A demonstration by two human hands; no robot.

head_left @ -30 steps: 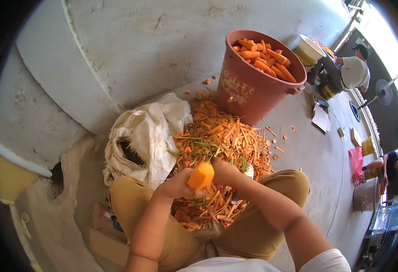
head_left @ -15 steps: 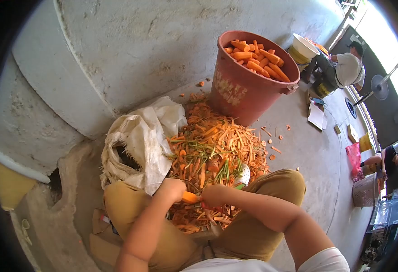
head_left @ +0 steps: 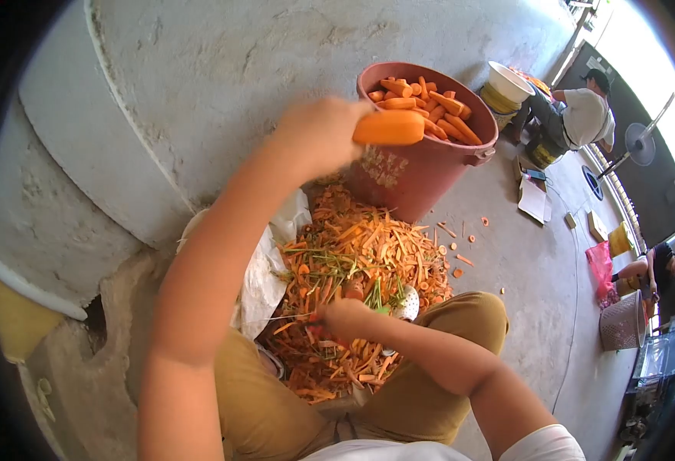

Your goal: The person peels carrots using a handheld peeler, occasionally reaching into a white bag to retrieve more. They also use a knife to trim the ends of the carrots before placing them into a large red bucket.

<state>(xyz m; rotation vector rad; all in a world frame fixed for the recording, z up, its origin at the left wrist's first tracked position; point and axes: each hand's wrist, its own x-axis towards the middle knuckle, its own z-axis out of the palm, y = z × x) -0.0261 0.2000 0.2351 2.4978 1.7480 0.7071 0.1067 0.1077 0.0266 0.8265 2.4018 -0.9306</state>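
Observation:
My left hand, a little blurred, is raised in front of the rim of a red bucket. Its fingers are closed around a peeled carrot, held sideways. Many peeled carrots fill the bucket to near its top. Lower down, my right hand is closed on a thin-bladed, red-handled knife, its blade pointing left. Beneath that hand spreads a heap of carrot peelings, mixed with green stem bits and cut ends.
A white sack lies left of the heap, partly behind my left arm. The concrete wall rises behind. My bent legs flank the peelings. To the right are a seated person, a fan, a perforated basket and another person.
My left hand has lifted the carrot from beside the right hand up to the bucket's rim. My right hand has shifted slightly left and stays low over the peelings.

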